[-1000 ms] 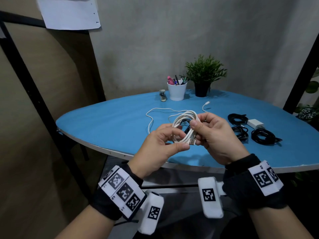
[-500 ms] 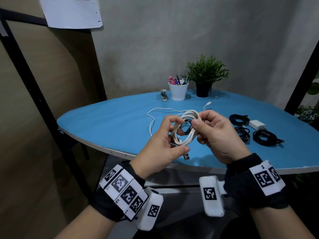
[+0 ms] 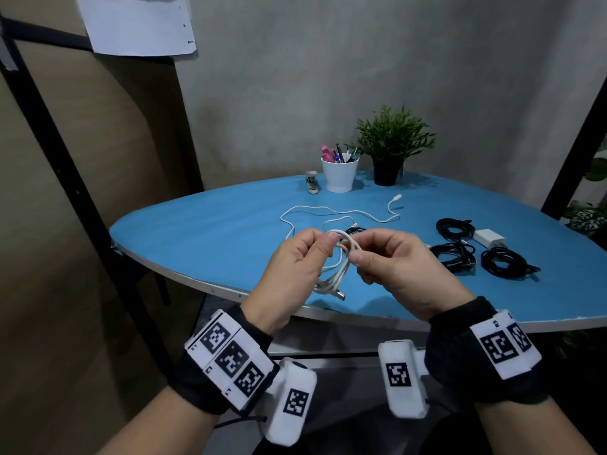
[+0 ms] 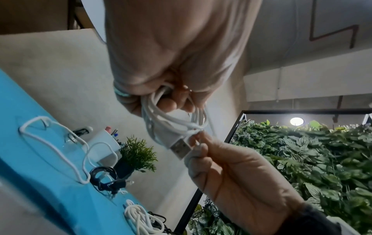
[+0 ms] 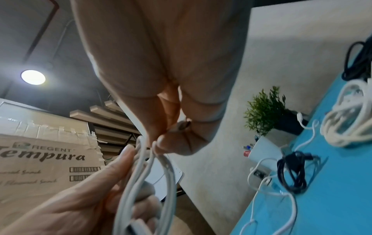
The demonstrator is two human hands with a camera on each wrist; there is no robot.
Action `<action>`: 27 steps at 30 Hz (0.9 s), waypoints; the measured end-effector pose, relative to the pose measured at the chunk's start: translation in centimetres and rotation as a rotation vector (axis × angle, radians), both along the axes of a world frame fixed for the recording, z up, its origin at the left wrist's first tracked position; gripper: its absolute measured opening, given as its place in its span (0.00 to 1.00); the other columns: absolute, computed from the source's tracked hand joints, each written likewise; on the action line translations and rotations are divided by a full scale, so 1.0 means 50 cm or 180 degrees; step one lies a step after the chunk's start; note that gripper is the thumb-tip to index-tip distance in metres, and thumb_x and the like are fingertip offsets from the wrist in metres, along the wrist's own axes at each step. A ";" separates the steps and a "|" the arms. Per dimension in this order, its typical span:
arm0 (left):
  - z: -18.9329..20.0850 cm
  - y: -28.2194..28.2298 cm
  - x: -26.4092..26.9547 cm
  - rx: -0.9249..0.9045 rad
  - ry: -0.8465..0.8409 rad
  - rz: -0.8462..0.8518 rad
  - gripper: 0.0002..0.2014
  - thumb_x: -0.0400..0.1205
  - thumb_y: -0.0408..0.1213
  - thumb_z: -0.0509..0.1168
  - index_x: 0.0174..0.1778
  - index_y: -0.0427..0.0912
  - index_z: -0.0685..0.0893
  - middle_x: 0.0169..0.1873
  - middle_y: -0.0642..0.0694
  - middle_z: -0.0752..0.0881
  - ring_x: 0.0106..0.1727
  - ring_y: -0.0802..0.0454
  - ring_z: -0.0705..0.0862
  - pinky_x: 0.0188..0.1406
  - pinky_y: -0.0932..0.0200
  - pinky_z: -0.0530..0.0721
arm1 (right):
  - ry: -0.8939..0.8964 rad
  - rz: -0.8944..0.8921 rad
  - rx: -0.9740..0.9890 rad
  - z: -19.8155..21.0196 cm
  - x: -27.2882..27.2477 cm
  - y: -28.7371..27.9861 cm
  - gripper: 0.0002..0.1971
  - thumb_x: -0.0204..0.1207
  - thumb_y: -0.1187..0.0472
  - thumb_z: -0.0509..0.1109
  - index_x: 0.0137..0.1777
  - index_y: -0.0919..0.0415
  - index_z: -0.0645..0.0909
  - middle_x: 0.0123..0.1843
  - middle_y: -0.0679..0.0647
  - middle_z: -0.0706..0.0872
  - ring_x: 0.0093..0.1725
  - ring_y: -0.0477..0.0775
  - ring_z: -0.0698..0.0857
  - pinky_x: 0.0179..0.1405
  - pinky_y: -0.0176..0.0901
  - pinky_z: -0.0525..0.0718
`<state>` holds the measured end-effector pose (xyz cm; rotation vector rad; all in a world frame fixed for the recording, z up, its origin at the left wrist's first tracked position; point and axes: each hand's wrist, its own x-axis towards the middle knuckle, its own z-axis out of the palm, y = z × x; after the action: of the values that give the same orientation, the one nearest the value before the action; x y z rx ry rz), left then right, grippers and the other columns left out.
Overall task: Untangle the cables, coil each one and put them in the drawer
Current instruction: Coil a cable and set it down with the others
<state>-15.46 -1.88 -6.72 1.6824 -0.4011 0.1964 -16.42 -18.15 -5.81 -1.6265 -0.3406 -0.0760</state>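
Both hands are holding a coiled white cable (image 3: pixel 338 264) in the air just above the near edge of the blue counter (image 3: pixel 203 238). The left hand (image 3: pixel 295 267) is closing its grip round one side of the coil, thumb and curled fingers wrapping the loops. The right hand (image 3: pixel 394 267) is pinching the strands on the other side between thumb and forefinger, its grip tight on the cable. A USB plug (image 3: pixel 338 294) is hanging out at the bottom of the coil; in the left wrist view the same plug (image 4: pixel 180 147) is lying right against the right hand's fingers (image 4: pixel 198 149).

On the counter beyond the hands, a loose white cable (image 3: pixel 331 213) is trailing in open curves. To the right, three black coiled cables (image 3: pixel 502 262) are sitting near a small white charger (image 3: pixel 489 238).

At the far edge, a white cup (image 3: pixel 340 175) is holding pens and a pink item, all standing upright inside it. A black pot (image 3: pixel 387 172) beside it is holding a green plant (image 3: pixel 394 134). A small stapler (image 3: pixel 312 182) is lying just left of the cup.
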 end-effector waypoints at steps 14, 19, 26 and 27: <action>-0.027 0.013 0.014 0.1818 -0.0619 0.0739 0.14 0.83 0.47 0.60 0.37 0.40 0.78 0.26 0.51 0.75 0.33 0.49 0.74 0.31 0.56 0.66 | 0.0494 -0.0012 -0.0398 0.008 0.003 -0.015 0.04 0.72 0.69 0.73 0.42 0.72 0.85 0.21 0.51 0.76 0.21 0.45 0.70 0.19 0.31 0.68; -0.031 0.008 0.018 0.1585 -0.0233 0.0493 0.14 0.85 0.48 0.55 0.37 0.48 0.78 0.29 0.53 0.79 0.37 0.51 0.77 0.38 0.56 0.73 | 0.0569 0.0109 -0.0169 0.011 -0.005 0.010 0.05 0.71 0.76 0.72 0.37 0.70 0.80 0.24 0.56 0.80 0.23 0.47 0.78 0.19 0.33 0.74; -0.019 0.011 0.006 0.1594 -0.0224 0.0508 0.22 0.83 0.58 0.49 0.38 0.45 0.76 0.32 0.55 0.79 0.36 0.54 0.78 0.36 0.58 0.73 | 0.0766 -0.0107 0.0087 0.020 -0.003 0.011 0.08 0.69 0.72 0.74 0.32 0.65 0.80 0.25 0.57 0.80 0.24 0.53 0.74 0.19 0.35 0.72; -0.018 0.010 0.005 0.1619 -0.0228 0.0560 0.23 0.82 0.60 0.51 0.34 0.45 0.73 0.27 0.54 0.76 0.32 0.54 0.75 0.31 0.60 0.70 | 0.0789 -0.0098 0.0087 0.021 -0.004 0.013 0.07 0.69 0.73 0.73 0.33 0.65 0.80 0.25 0.57 0.80 0.24 0.52 0.73 0.18 0.34 0.72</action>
<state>-15.21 -1.39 -7.60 2.2194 -0.3756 0.3032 -16.62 -17.50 -4.77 -1.5933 -0.1234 0.0968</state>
